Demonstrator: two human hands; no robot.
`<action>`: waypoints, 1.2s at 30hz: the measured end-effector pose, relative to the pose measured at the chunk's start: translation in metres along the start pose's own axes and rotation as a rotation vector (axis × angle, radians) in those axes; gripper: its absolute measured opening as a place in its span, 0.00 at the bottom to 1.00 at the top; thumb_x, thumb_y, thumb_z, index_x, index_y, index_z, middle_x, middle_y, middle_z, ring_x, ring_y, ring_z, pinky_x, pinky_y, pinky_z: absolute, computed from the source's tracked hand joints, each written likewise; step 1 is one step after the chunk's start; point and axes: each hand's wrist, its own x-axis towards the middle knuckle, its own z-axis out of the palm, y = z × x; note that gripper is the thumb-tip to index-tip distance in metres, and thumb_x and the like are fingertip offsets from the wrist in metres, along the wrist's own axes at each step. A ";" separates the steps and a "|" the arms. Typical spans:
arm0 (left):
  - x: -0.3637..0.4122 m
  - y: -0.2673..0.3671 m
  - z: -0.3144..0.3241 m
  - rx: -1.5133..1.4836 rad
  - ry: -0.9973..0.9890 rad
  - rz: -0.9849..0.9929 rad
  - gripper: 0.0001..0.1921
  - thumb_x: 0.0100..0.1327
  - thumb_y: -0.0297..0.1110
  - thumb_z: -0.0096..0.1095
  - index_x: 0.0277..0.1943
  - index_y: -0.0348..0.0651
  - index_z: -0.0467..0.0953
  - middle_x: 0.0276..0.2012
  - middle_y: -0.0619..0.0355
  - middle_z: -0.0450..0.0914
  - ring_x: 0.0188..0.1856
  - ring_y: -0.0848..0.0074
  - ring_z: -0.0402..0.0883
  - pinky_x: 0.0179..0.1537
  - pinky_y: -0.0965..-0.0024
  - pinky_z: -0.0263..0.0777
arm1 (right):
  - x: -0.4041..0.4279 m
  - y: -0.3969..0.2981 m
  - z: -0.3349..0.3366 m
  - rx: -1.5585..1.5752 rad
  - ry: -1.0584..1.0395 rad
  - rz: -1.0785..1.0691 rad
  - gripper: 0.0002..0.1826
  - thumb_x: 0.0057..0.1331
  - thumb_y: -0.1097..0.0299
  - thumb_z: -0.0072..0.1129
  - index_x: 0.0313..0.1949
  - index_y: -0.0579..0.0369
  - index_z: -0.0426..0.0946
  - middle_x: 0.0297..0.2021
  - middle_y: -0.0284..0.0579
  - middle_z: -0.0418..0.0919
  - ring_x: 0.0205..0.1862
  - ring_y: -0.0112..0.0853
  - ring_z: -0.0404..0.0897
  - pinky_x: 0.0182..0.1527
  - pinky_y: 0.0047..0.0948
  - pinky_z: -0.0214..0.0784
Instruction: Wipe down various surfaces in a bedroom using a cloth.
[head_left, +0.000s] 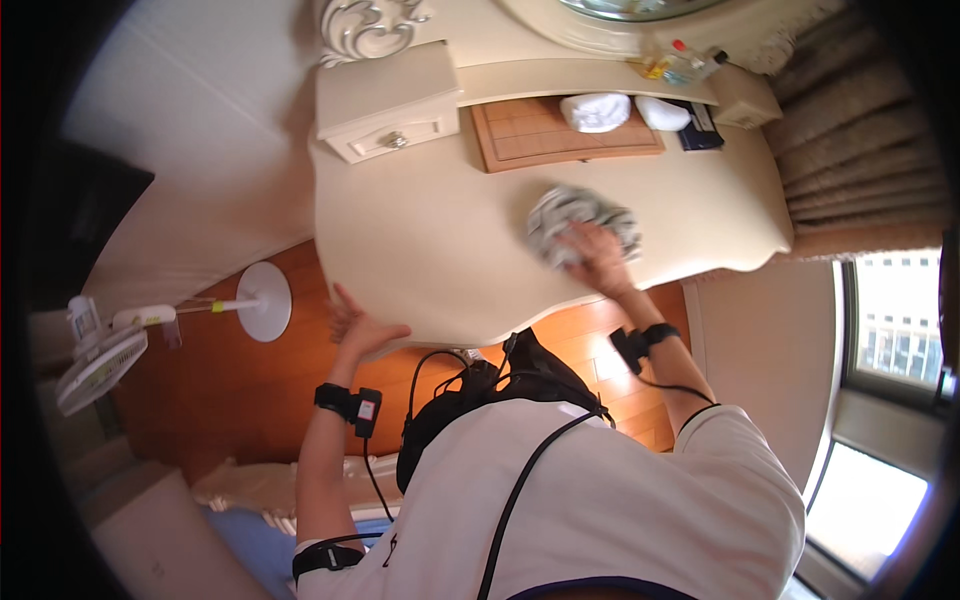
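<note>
Under my right hand (596, 255) is a crumpled grey-and-white patterned cloth (574, 210), pressed on the cream top of a dressing table (420, 232). The fingers are spread over the cloth, and both look slightly blurred. At the table's front left corner is my left hand (360, 326), with its fingers apart and nothing held. It appears to rest against the curved edge; exact contact is hard to tell.
Along the table's back stand a small drawer unit (390, 105), a wooden board (525, 142), two white bundles (596, 112) (662, 114), a dark flat box (701, 131) and bottles (682, 67) on a shelf. A pedestal fan (101, 367) stands left; a curtain (855, 142) hangs right.
</note>
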 end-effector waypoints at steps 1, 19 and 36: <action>-0.004 0.019 -0.015 0.016 -0.097 -0.060 0.78 0.30 0.57 0.77 0.60 0.48 0.06 0.64 0.28 0.18 0.67 0.40 0.22 0.64 0.45 0.29 | -0.019 0.029 -0.012 -0.142 0.069 0.174 0.31 0.50 0.63 0.64 0.56 0.35 0.69 0.59 0.40 0.65 0.57 0.41 0.65 0.57 0.43 0.56; -0.013 0.015 0.006 0.068 0.149 -0.001 0.71 0.33 0.50 0.77 0.67 0.49 0.20 0.66 0.31 0.32 0.68 0.43 0.37 0.65 0.48 0.40 | 0.004 -0.106 0.049 0.062 0.027 -0.108 0.32 0.51 0.58 0.62 0.57 0.30 0.66 0.60 0.39 0.61 0.59 0.40 0.60 0.54 0.47 0.54; -0.047 0.267 0.098 0.077 0.061 -0.302 0.60 0.49 0.78 0.39 0.67 0.35 0.24 0.67 0.37 0.21 0.68 0.41 0.25 0.60 0.33 0.36 | -0.214 0.386 -0.176 -0.457 0.399 0.773 0.28 0.58 0.54 0.52 0.59 0.34 0.63 0.59 0.46 0.62 0.54 0.47 0.64 0.54 0.45 0.59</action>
